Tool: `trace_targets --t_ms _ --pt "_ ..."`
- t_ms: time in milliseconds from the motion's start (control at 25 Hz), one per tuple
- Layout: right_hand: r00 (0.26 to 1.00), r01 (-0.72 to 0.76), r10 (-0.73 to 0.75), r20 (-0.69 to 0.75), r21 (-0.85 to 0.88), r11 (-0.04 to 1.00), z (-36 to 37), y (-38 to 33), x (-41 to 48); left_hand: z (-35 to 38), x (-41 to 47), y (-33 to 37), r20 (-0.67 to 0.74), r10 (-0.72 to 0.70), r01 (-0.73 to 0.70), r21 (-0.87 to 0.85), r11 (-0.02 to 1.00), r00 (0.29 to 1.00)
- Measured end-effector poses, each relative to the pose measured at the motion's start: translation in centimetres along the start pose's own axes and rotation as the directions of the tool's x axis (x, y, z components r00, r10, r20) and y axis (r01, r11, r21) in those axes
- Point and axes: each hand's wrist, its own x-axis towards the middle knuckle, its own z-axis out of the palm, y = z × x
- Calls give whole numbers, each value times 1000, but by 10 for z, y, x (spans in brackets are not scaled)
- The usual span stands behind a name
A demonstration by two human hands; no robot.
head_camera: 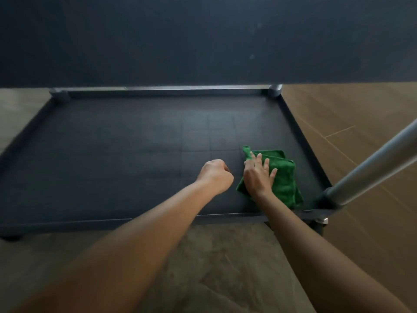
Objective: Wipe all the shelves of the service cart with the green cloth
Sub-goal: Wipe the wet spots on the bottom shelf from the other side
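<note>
The service cart's lower shelf (112,154) is a dark tray with a raised rim, seen from above. A folded green cloth (284,177) lies on its near right corner. My right hand (258,175) presses flat on the cloth's left part with straight, spread fingers. My left hand (215,175) hovers just to the left of it over the bare shelf, curled into a fist with nothing in it. The dark underside of the shelf above (203,37) fills the top of the view and hides whatever is behind it.
A grey metal post (372,168) rises from the shelf's near right corner, close to the cloth. Another post base (275,89) stands at the far right corner. Wooden floor (361,123) lies to the right, grey carpet (214,256) in front.
</note>
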Motion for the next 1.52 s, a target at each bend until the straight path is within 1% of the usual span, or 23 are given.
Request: trace_targets --t_ms 200,400,640,800,1000,1200,1520 --pt "999 43 -43 31 9 999 38 -41 -20 -39 -10 -36 -56 -61 58 -51 997 997" --pt "996 66 -68 65 42 997 79 -87 -41 -82 -18 -79 -78 -136 130 -73 989 988" --pt "992 78 -82 96 41 996 113 -125 -59 -136 -23 -117 -98 -152 141 -104 984 984" --pt "989 92 -93 113 17 996 130 -144 -66 -155 -30 -144 -96 -164 150 -136 979 982" --pt "983 125 -122 138 -13 992 146 -163 -75 -170 -36 -182 -119 -204 165 -273 948 972" --pt "981 134 -128 145 -34 990 160 -177 -80 -183 -39 -207 -122 -265 178 -476 861 956" --pt "966 161 -153 207 -25 987 192 -214 -92 -204 -39 -241 -133 -349 211 -585 783 928"
